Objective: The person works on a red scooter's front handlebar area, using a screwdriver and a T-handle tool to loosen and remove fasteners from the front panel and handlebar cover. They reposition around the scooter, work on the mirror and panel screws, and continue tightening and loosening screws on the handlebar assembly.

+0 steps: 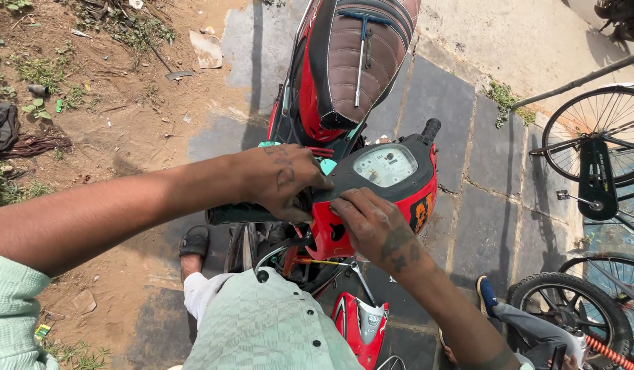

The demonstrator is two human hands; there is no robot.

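With the left hand (279, 179) clamped around the black handlebar grip (238, 213) and the right hand (375, 223) pinching the near edge of the red scooter's headlight cover (389, 181), a hard pull could crack the cover or tip the scooter.

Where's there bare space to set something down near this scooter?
Free: the paving stones between the scooter and the bicycle wheel, and the dirt left of the seat. Crowded: the handlebar under the left hand and right hand.

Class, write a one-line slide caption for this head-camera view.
Left hand grips a red scooter's handlebar while the right hand presses its panel below the speedometer.
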